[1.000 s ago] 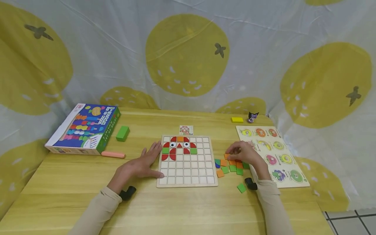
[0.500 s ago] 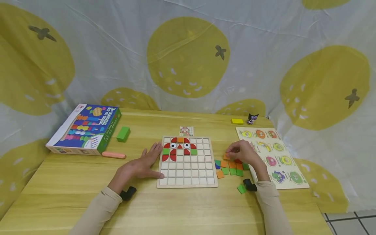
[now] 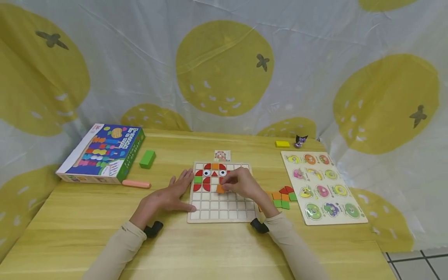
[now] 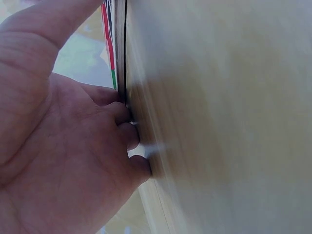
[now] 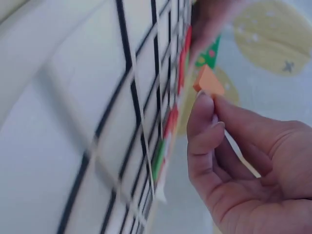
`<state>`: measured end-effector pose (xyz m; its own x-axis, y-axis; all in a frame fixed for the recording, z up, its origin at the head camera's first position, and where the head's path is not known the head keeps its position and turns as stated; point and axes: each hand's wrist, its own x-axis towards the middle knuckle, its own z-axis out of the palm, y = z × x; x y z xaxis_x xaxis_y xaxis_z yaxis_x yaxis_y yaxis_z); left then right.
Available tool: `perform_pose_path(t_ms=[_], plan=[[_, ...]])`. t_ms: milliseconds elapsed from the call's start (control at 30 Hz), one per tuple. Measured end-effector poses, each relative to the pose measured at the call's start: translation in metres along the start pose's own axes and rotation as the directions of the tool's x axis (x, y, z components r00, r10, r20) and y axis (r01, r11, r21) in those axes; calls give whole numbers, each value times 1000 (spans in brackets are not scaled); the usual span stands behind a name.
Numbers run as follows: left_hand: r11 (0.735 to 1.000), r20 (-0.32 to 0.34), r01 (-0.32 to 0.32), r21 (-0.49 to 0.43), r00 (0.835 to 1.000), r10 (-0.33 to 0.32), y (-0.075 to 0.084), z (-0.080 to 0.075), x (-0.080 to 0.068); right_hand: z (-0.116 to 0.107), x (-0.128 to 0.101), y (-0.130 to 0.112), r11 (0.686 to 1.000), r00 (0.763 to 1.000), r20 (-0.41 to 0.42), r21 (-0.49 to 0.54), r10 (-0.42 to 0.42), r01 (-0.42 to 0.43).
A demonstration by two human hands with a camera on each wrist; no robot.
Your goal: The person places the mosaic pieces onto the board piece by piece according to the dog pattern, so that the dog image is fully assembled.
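One shift since a second ago: right hand (image 3: 241,183) now over the grid board (image 3: 222,204) on the desk (image 3: 217,249), away from the loose tile pile (image 3: 282,197), pinching an orange tile (image 3: 220,189) just above an empty cell below the red pieces. Left hand (image 3: 170,193) flat, bracing the board's left edge as before. Box (image 3: 101,153) lettering too small to read.

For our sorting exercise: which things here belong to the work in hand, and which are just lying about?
In use: grid board, orange tile pinched by right hand, left hand steadying the board, loose tiles, pattern card.

Lying about: game box, green block, fruit puzzle, yellow block.
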<state>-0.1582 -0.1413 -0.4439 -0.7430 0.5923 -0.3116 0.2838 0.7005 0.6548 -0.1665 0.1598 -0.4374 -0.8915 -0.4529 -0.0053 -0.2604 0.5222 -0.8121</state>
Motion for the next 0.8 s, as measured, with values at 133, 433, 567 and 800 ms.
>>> perform_pose_path(t_ms=[133,433,567,800], plan=[[1000,4,-4,0,1000,4,0,1,1,15,14,-2,999,1000,-17,-39,-12,11],[1000,8,-23,-19,1000,23,-3,-1,-2,23,28,-6,987,999,-2,-156,44,-43],[1000,10,-19,-14,1000,19,-2,-1,-1,24,29,-6,984,998,2,-169,57,-55],[1000,-1,-20,-17,1000,20,-9,3,2,23,28,-7,987,998,13,-151,59,-57]])
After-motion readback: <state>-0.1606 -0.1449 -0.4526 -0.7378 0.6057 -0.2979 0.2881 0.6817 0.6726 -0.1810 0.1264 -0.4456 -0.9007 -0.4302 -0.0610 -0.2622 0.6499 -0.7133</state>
